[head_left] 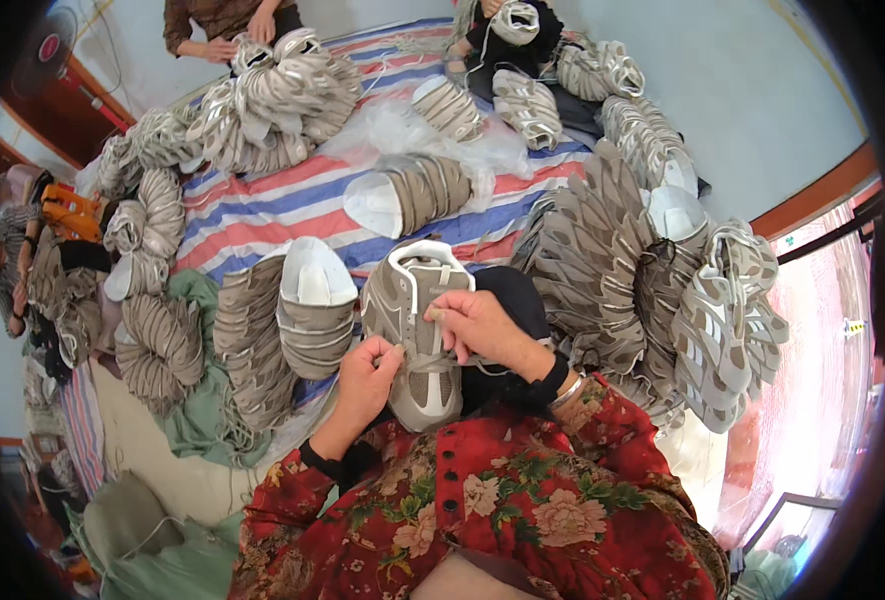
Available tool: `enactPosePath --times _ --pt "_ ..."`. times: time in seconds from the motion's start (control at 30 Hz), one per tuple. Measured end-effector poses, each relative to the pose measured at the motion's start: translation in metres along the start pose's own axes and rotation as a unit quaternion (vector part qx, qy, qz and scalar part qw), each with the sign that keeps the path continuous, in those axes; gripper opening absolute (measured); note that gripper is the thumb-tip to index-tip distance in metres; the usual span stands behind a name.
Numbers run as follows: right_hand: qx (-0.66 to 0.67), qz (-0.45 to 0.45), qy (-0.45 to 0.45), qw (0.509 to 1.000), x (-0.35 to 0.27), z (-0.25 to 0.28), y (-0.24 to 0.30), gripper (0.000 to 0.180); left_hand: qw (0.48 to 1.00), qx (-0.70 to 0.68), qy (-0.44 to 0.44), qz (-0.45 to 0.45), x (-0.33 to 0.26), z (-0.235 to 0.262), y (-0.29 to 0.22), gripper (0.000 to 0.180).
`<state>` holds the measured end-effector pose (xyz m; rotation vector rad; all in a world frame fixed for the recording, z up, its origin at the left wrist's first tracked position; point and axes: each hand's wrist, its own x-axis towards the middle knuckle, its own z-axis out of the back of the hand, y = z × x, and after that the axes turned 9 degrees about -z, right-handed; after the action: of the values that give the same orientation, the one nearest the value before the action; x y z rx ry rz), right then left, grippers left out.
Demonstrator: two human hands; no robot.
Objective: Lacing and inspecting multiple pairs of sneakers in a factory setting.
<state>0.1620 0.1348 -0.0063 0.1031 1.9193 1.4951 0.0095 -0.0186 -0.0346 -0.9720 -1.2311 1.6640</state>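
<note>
A grey-beige shoe upper with white trim lies in front of me at my lap, toe toward me and white-lined collar away. A beige shoelace crosses its lower eyelets. My left hand is closed in a pinch on the lace at the upper's left edge. Over the tongue, my right hand also pinches with thumb and forefinger, apparently on the lace; its fingertips partly cover it. Just left of the upper stands a nested stack of shoe uppers.
A striped sheet covers the floor ahead, with a bundle of uppers and clear plastic on it. Large coiled bundles rise at my right. Other people's hands work among bundles at the back and far left. Green cloth lies at left.
</note>
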Motion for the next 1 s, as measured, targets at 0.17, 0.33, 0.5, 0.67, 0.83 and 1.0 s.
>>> enactPosePath --times 0.17,0.33,0.5,0.67,0.83,1.0 --pt "-0.035 0.004 -0.087 0.996 -0.018 0.0 -0.014 0.02 0.82 0.485 0.047 -0.302 0.013 -0.016 -0.035 0.013" --pt "-0.138 0.164 -0.059 0.975 0.034 -0.017 -0.072 0.022 0.932 0.304 0.158 -0.117 0.009 0.006 -0.04 0.032" --pt "-0.178 0.174 -0.067 0.966 0.009 -0.016 -0.041 0.021 0.748 0.542 0.281 -0.262 0.022 0.008 -0.058 0.024" --pt "-0.225 0.384 -0.15 0.882 0.025 -0.016 -0.054 0.026 0.879 0.359 0.2 -0.244 0.034 0.01 -0.024 0.025" --pt "-0.215 0.31 -0.133 0.917 0.061 -0.021 -0.065 0.021 0.924 0.291 0.222 -0.11 0.028 0.015 -0.041 0.03" --pt "-0.265 0.312 -0.124 0.904 0.066 -0.026 -0.055 0.019 0.918 0.316 0.137 -0.196 0.002 0.017 -0.02 0.028"
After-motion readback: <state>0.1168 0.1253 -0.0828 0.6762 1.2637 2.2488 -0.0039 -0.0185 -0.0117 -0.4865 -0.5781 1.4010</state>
